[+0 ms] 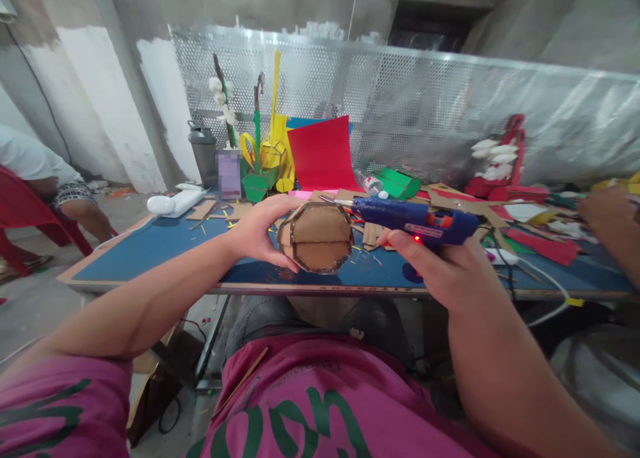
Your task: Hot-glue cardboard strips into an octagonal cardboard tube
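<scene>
My left hand (260,235) grips an octagonal cardboard piece (317,238), held up over the front edge of the blue table (150,251). A blue glue gun (415,219) with an orange trigger and a lit red light sits in my right hand (440,268), fingers wrapped round its handle. The gun's nozzle points left and touches the upper right edge of the cardboard piece. Both hands are just above the table's near edge, in front of my pink shirt.
At the back stand a yellow and green paper flower craft (265,158), a red sheet (323,155), a grey bottle (204,153) and a perforated metal screen (450,105). Cardboard scraps (450,201) litter the right. Another person's hand (607,211) is at the right; someone sits on a red chair (20,225) at the left.
</scene>
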Motion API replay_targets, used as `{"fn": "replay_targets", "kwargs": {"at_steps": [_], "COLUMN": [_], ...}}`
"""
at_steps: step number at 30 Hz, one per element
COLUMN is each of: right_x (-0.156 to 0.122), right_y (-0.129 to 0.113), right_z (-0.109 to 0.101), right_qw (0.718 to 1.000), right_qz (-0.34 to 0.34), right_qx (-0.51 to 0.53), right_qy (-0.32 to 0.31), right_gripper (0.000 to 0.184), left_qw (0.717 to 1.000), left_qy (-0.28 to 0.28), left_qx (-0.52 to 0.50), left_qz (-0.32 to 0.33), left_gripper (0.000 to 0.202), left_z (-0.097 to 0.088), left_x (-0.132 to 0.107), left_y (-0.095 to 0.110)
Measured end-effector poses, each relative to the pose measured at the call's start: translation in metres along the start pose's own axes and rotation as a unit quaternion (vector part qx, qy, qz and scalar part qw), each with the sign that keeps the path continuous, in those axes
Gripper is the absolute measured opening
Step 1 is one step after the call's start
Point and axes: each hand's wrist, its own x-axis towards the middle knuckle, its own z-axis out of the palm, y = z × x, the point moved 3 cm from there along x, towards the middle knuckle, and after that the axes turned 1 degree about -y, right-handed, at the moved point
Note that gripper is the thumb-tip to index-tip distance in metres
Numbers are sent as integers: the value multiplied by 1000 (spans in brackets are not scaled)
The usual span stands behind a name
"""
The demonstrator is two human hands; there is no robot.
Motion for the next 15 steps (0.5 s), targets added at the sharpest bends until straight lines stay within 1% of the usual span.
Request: {"fn": "replay_targets", "kwargs": {"at_steps": [4, 7, 11, 15], "right_x": [-7, -11, -14, -17], "right_y": [11, 14, 10, 8], "right_z": [-6, -8, -7, -2], "right_qw": [1000, 1000, 999, 999], "right_qz": [12, -1, -31, -45], "right_qx": [-17, -21, -32, -13], "right_qy": [13, 14, 17, 4], "right_gripper": [31, 34, 30, 21], "left_qw": [1000, 1000, 1000, 1000], "left_qy": [2, 2, -1, -7], "left_qx": [10, 5, 0, -14], "left_qz": [-12, -15, -17, 8], "left_gripper": [124, 122, 125, 125], "left_z": [-1, -2, -2, -3], "left_x": [0, -1, -2, -2], "left_y": [2, 2, 0, -1]}}
